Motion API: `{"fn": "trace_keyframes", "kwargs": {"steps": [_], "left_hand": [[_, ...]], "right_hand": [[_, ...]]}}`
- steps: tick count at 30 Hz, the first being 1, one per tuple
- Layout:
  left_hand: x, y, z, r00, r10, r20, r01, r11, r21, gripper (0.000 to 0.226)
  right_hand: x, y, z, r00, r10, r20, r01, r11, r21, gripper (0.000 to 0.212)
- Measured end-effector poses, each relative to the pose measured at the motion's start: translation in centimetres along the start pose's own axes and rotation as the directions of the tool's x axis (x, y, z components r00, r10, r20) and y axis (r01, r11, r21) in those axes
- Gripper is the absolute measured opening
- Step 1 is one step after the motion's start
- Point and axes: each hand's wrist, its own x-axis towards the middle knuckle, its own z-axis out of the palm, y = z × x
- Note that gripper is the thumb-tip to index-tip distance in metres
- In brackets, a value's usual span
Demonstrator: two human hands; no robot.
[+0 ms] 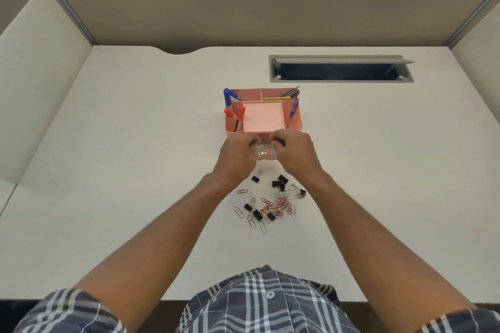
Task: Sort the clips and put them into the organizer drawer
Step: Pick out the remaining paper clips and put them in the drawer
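Head view, left hand (238,153) and right hand (293,151) curled over clear plastic drawer (266,155) holding paper clips, fronting pink plastic organizer (296,123), grip unclear, mixed clips (270,207) scattered nearer on white desk (135,143).

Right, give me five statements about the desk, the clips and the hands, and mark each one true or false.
1. Both hands, left hand and right hand, are at the clear drawer in front of the pink organizer. True.
2. The desk has no loose clips left on it. False: a pile of clips lies nearer the person than the hands.
3. The pile mixes black binder clips with wire paper clips. True.
4. The organizer's square middle tray is full of clips. False: it looks empty.
5. Markers stand in the organizer's left compartments. True.
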Motion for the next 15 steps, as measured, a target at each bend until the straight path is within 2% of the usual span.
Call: {"fn": "trace_keyframes", "kwargs": {"steps": [2, 6, 8, 10, 12, 15], "left_hand": [[0.3, -0.1, 0.0, 1.000, -0.014, 0.004, 0.014, 0.999, -0.037, 0.014], [-1.4, -0.7, -1.0, 0.992, 0.048, -0.113, -0.060, 0.992, -0.108, 0.015], [-3.5, -1.8, -0.6, 0.989, 0.041, -0.140, -0.057, 0.992, -0.116, 0.015], [-5.8, -3.4, 0.5, 0.996, -0.040, -0.079, 0.034, 0.996, -0.077, 0.014], [-7.6, -5.0, 1.9, 0.985, -0.161, 0.068, 0.159, 0.987, 0.032, 0.016], [-9.1, -6.3, 3.0, 0.951, -0.251, 0.182, 0.216, 0.957, 0.194, 0.027]], "right_hand": [[0.1, 0.1, 0.1, 1.000, 0.008, 0.010, -0.008, 1.000, -0.011, 0.022], [-1.2, 0.1, -0.7, 0.998, 0.029, -0.053, -0.026, 0.998, 0.050, 0.020], [-2.6, 0.3, -0.6, 0.998, 0.064, 0.026, -0.064, 0.998, 0.023, 0.017], [-4.0, 0.9, 0.4, 0.968, 0.144, 0.206, -0.124, 0.986, -0.108, 0.013], [-5.5, 1.7, 2.2, 0.918, 0.206, 0.339, -0.115, 0.956, -0.272, 0.013], [-7.3, 2.4, 4.7, 0.903, 0.203, 0.378, -0.030, 0.909, -0.416, 0.021]]}}
